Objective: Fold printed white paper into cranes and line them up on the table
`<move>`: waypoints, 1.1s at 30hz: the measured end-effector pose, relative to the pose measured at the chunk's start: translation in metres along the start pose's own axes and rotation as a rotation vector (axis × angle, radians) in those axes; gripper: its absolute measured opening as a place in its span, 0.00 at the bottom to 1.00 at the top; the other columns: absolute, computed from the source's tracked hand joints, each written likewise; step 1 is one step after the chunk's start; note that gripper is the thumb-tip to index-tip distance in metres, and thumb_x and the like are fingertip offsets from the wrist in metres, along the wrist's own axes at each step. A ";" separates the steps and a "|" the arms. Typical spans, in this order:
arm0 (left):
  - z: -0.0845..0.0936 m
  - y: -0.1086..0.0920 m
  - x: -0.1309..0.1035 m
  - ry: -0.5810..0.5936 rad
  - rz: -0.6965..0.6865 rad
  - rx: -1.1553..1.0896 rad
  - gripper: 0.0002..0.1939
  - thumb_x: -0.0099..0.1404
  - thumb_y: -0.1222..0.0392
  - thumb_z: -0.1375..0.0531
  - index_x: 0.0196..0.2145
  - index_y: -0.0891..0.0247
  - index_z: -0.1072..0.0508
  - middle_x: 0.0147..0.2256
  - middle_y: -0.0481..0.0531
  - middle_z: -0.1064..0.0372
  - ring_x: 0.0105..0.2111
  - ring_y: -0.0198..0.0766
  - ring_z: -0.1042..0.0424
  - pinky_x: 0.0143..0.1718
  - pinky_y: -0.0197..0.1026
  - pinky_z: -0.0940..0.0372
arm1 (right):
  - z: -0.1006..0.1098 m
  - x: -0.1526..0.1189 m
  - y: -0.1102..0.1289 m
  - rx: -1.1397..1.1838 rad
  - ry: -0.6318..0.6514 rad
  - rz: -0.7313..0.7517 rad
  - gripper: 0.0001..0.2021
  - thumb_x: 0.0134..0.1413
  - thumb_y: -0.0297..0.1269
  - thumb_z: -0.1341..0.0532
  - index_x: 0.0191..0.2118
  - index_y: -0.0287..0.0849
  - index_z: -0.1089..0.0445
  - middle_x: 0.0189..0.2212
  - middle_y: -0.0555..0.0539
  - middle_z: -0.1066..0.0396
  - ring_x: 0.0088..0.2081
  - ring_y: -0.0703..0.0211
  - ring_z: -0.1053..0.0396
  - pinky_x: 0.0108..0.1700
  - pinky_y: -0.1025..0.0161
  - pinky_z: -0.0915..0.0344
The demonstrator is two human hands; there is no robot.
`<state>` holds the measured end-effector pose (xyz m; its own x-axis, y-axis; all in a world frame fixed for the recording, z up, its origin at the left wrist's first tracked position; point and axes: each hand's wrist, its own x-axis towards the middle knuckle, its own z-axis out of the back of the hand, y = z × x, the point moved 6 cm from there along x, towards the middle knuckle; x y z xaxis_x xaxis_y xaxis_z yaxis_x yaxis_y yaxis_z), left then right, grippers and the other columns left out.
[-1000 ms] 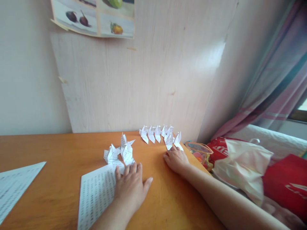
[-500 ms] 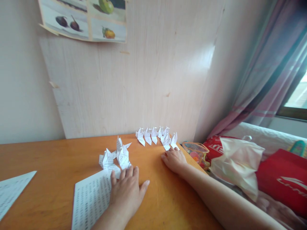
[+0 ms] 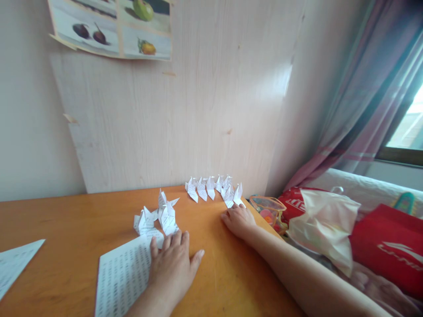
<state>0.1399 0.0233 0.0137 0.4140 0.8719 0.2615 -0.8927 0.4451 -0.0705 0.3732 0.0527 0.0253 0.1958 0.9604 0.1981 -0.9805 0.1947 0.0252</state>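
Observation:
My left hand lies palm down, fingers spread, over the right edge of a printed sheet and the wooden table. Just beyond its fingertips stand folded paper cranes, one on the left and others close together beside it. Farther right, my right hand rests flat on the table near its right edge, holding nothing that I can see. Its fingertips are right by a paper crane at the end of a group; whether they touch is unclear. More cranes stand along the back edge.
Another sheet of paper lies at the table's left. Past the right edge are a clear orange-trimmed bag, a white plastic bag and a red bag. A wall panel with fruit pictures rises behind the table.
The whole view has shifted slightly. Both hands and the cranes keep their places on the table.

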 end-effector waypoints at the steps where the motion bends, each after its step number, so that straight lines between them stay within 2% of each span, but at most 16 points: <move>1: 0.000 0.000 0.000 -0.003 0.001 -0.001 0.32 0.67 0.43 0.52 0.60 0.65 0.33 0.61 0.65 0.38 0.61 0.59 0.42 0.63 0.70 0.67 | 0.000 0.000 0.000 0.001 -0.007 0.004 0.25 0.64 0.50 0.51 0.42 0.38 0.23 0.44 0.34 0.28 0.48 0.42 0.35 0.46 0.53 0.41; 6: -0.002 0.000 0.001 -0.001 0.007 -0.022 0.31 0.67 0.44 0.52 0.60 0.65 0.34 0.61 0.64 0.39 0.61 0.59 0.43 0.63 0.69 0.67 | 0.003 -0.002 0.002 0.043 -0.081 0.035 0.20 0.64 0.48 0.49 0.43 0.41 0.24 0.45 0.37 0.29 0.49 0.45 0.36 0.47 0.56 0.41; 10: -0.004 -0.003 0.001 0.011 -0.026 -0.062 0.30 0.68 0.45 0.52 0.62 0.63 0.35 0.62 0.62 0.39 0.62 0.57 0.44 0.64 0.68 0.67 | 0.005 -0.008 0.016 0.138 -0.125 0.136 0.17 0.63 0.45 0.47 0.46 0.44 0.25 0.44 0.41 0.28 0.50 0.49 0.35 0.48 0.59 0.41; 13: -0.005 -0.008 -0.001 0.013 -0.092 -0.120 0.29 0.69 0.47 0.52 0.63 0.62 0.38 0.62 0.60 0.39 0.63 0.54 0.44 0.64 0.68 0.67 | 0.003 -0.013 0.033 0.250 -0.100 0.222 0.15 0.62 0.41 0.45 0.49 0.44 0.26 0.44 0.43 0.28 0.48 0.53 0.33 0.48 0.61 0.40; 17: -0.007 -0.015 -0.003 0.031 -0.201 -0.188 0.27 0.70 0.52 0.53 0.63 0.61 0.39 0.62 0.59 0.38 0.63 0.50 0.43 0.66 0.66 0.67 | -0.007 -0.014 0.055 0.463 -0.037 0.275 0.13 0.60 0.37 0.43 0.46 0.44 0.25 0.41 0.44 0.26 0.42 0.56 0.29 0.44 0.64 0.37; 21: -0.006 -0.019 -0.003 0.028 -0.242 -0.227 0.25 0.70 0.55 0.52 0.63 0.60 0.39 0.60 0.58 0.36 0.62 0.49 0.41 0.66 0.65 0.66 | -0.014 -0.006 0.070 0.743 -0.004 0.211 0.13 0.55 0.33 0.41 0.46 0.41 0.25 0.35 0.47 0.25 0.36 0.58 0.28 0.40 0.64 0.35; 25: -0.001 -0.020 -0.004 0.032 -0.259 -0.270 0.25 0.68 0.57 0.50 0.62 0.58 0.39 0.58 0.56 0.34 0.59 0.47 0.38 0.66 0.66 0.67 | -0.016 0.005 0.087 1.027 0.126 0.091 0.20 0.54 0.33 0.39 0.53 0.39 0.31 0.28 0.51 0.28 0.28 0.62 0.31 0.30 0.67 0.36; 28: 0.003 -0.021 -0.005 0.046 -0.269 -0.289 0.24 0.68 0.59 0.51 0.61 0.57 0.38 0.56 0.55 0.32 0.58 0.47 0.36 0.65 0.67 0.67 | -0.011 0.016 0.099 1.143 0.137 0.047 0.23 0.54 0.34 0.39 0.57 0.40 0.35 0.25 0.53 0.31 0.24 0.64 0.33 0.26 0.68 0.38; 30: 0.004 -0.022 -0.005 0.071 -0.268 -0.286 0.24 0.68 0.59 0.51 0.60 0.58 0.37 0.56 0.56 0.32 0.58 0.47 0.36 0.65 0.66 0.67 | -0.009 0.022 0.104 1.153 0.117 0.033 0.18 0.55 0.35 0.39 0.52 0.40 0.32 0.26 0.52 0.30 0.23 0.65 0.34 0.25 0.69 0.39; 33: 0.004 -0.023 -0.005 0.091 -0.260 -0.271 0.24 0.68 0.59 0.51 0.60 0.58 0.36 0.57 0.57 0.33 0.59 0.47 0.38 0.66 0.66 0.68 | -0.009 0.028 0.104 1.122 0.093 0.033 0.06 0.54 0.32 0.41 0.37 0.40 0.28 0.25 0.52 0.30 0.23 0.66 0.34 0.26 0.69 0.38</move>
<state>0.1580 0.0075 0.0181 0.6455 0.7319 0.2184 -0.6814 0.6810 -0.2683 0.2768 0.1015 0.0250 0.1236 0.9820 0.1426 -0.4340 -0.0757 0.8977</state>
